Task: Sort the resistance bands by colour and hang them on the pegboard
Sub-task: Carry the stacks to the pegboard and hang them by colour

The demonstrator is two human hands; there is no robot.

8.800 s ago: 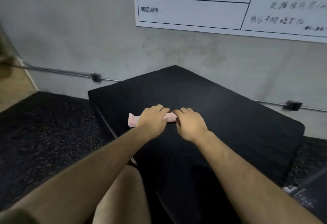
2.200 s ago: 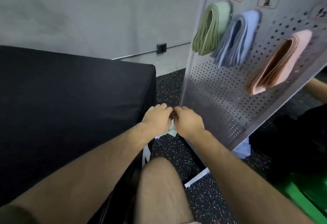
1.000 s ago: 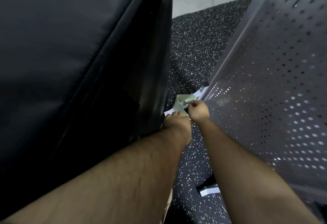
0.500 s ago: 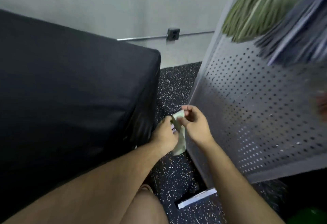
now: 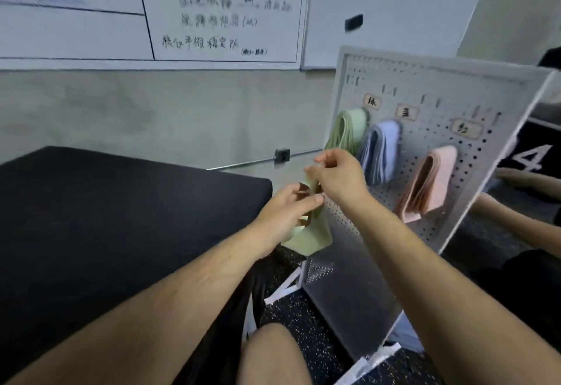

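A pale green resistance band [image 5: 309, 237] hangs as a loop between my two hands, just in front of the pegboard's lower left. My left hand [image 5: 288, 208] has its fingers through the loop and grips it. My right hand [image 5: 340, 176] pinches the band's upper end. The white pegboard [image 5: 431, 105] stands tilted at the right. On it hang a bundle of green bands [image 5: 349, 129], a bundle of blue bands [image 5: 379, 153] and a bundle of pink bands [image 5: 425, 184], each under a label.
A black padded block [image 5: 121, 217] fills the left side. Speckled black floor [image 5: 303, 318] lies between it and the pegboard. Another person's arms [image 5: 522, 208] reach in behind the pegboard at the right. A whiteboard [image 5: 212, 11] hangs on the grey wall.
Both hands picked the green band off the floor beside the pegboard's foot and raised it to the level of the hanging bundles. My view tilted up to the pegboard.
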